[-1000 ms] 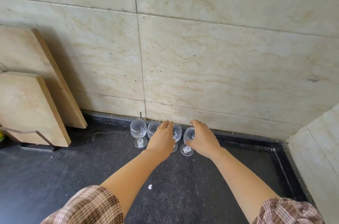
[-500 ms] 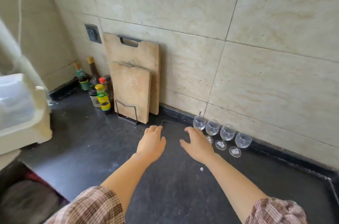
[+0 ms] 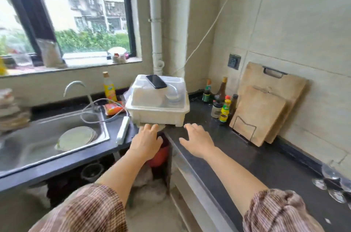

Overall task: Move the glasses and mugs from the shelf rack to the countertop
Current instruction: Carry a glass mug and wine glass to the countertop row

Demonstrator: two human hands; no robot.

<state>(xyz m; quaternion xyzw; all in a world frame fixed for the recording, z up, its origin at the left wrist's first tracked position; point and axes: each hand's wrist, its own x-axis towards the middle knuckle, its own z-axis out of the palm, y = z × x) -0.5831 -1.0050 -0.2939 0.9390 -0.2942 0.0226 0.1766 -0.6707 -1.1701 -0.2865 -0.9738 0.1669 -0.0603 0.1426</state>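
Observation:
A white plastic dish rack (image 3: 157, 112) with a clear lid stands on the corner of the dark countertop (image 3: 252, 157); pale dishes show dimly through the lid. Several clear stemmed glasses (image 3: 330, 176) stand at the far right edge of the view, against the wall. My left hand (image 3: 146, 142) reaches forward, empty, fingers spread, its fingertips just below the rack's front edge. My right hand (image 3: 197, 141) hovers over the countertop, also empty and spread, a little to the right of the rack.
A black phone (image 3: 156, 81) lies on the rack's lid. Sauce bottles (image 3: 222, 102) and two wooden cutting boards (image 3: 264, 110) line the right wall. A steel sink (image 3: 51, 134) holding a plate, a tap and a white power strip (image 3: 123, 130) are at the left.
My view has swung left from the glasses by the wall to the dish rack. Both hands let go of the glasses and moved, empty, toward the rack.

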